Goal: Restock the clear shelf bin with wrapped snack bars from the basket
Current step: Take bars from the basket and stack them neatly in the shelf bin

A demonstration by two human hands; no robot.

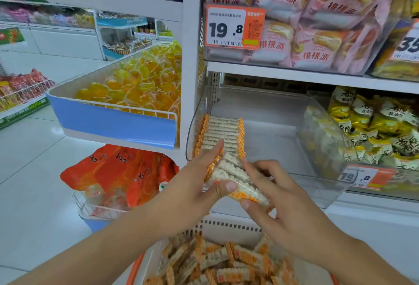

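Between both hands, a small stack of wrapped snack bars (235,175) is held at the front lip of the clear shelf bin (283,139). Left hand (199,178) grips its near-left side, thumb across; right hand (278,194) pinches the right end. Filed row (220,135) stands just beyond the left fingertips. Basket (226,230) below the wrists, well stocked. Suggest: square the stack edges, set it upright flush against the row.

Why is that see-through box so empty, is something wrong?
Nothing looks broken or spilled. The clear bin has only one neat row of bars along its left side. Both hands hold a bunch of bars at its front edge; the basket holds plenty more.
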